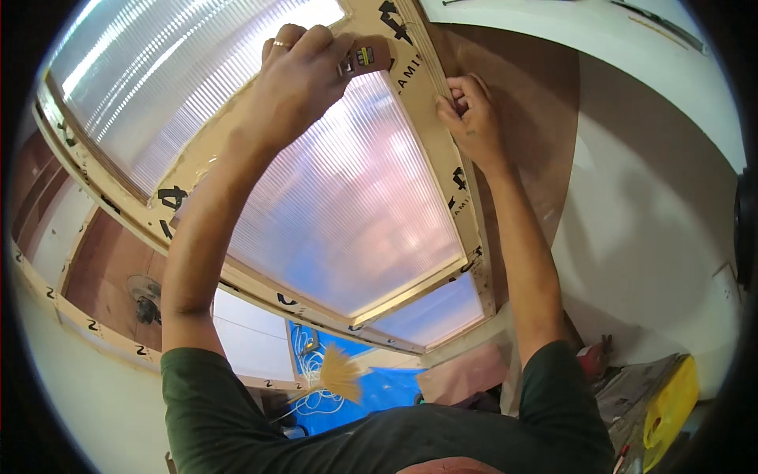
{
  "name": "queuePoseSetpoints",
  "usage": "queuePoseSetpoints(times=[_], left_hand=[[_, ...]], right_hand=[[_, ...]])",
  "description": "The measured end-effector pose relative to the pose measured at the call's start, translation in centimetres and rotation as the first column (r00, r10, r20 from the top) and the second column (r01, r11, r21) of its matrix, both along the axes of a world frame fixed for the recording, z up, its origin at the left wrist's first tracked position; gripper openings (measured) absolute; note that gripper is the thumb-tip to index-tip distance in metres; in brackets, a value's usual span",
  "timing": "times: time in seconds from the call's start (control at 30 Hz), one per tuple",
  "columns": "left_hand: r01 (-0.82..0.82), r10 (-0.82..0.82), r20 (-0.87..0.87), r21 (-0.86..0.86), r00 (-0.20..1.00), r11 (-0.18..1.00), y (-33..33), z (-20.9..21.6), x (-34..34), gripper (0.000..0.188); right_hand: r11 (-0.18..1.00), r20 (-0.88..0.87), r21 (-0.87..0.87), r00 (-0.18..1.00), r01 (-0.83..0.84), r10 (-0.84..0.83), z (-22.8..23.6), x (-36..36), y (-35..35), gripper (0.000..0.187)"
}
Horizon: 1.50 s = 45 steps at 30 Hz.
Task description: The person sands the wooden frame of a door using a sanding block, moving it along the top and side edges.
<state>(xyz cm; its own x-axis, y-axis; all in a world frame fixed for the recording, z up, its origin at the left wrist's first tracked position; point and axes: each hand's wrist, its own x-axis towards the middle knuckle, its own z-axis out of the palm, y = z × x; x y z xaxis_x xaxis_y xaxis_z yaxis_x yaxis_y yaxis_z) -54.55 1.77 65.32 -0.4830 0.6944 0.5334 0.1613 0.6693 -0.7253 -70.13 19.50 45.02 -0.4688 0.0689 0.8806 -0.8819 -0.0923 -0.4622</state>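
A pale plywood frame (430, 87) with black handwritten marks holds ribbed translucent panels (355, 197). My left hand (304, 67), with a ring on one finger, is raised at the frame's crossing of bars. Its fingers are closed round a small brown block (379, 55) with a black and yellow label, whose exact kind I cannot make out. The block rests close to or against the wood at a panel's corner. To the right, my right hand (474, 118) is curled round the frame's outer edge, its fingertips partly hidden.
A white ledge (545, 39) with thin tools juts out at top right, above a brown board (529, 103). Below lie a blue sheet (379, 395), coiled white cable (312, 371) and straw-coloured bristles (339, 375). A fan (144, 300) stands left; a yellow object (675, 403) lies lower right.
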Motion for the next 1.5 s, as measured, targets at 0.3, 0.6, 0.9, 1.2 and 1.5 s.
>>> queuePoseSetpoints(times=[0.3, 0.6, 0.9, 1.2, 1.5], left_hand=[[0.043, 0.025, 0.371, -0.175, 0.928, 0.984, 3.2, 4.9, -1.5, 0.035], [0.112, 0.093, 0.524, -0.347, 0.847, 0.931, 5.0, 5.5, -2.7, 0.036], [0.199, 0.106, 0.605, -0.416, 0.789, 0.887, 6.3, 3.4, -3.4, 0.023], [0.262, -0.036, 0.513, -0.376, 0.858, 0.889, 4.9, -3.3, -4.4, 0.045], [0.187, 0.004, 0.505, -0.328, 0.863, 0.926, 5.4, -9.2, -3.9, 0.030]], right_hand=[[0.999, 0.039, 0.037, 0.999, -0.032, 0.030, 0.3, 0.6, 0.4, 0.023], [0.986, 0.061, 0.006, 0.985, -0.164, 0.163, 0.4, 1.2, 0.5, 0.023], [0.984, 0.034, 0.018, 0.984, -0.176, 0.175, 0.6, 0.5, 0.8, 0.027], [0.994, -0.067, 0.050, 0.993, -0.097, 0.101, 0.2, -0.1, 0.9, 0.025], [0.992, 0.008, 0.097, 0.997, -0.080, 0.080, 1.3, 0.7, 1.9, 0.012]])
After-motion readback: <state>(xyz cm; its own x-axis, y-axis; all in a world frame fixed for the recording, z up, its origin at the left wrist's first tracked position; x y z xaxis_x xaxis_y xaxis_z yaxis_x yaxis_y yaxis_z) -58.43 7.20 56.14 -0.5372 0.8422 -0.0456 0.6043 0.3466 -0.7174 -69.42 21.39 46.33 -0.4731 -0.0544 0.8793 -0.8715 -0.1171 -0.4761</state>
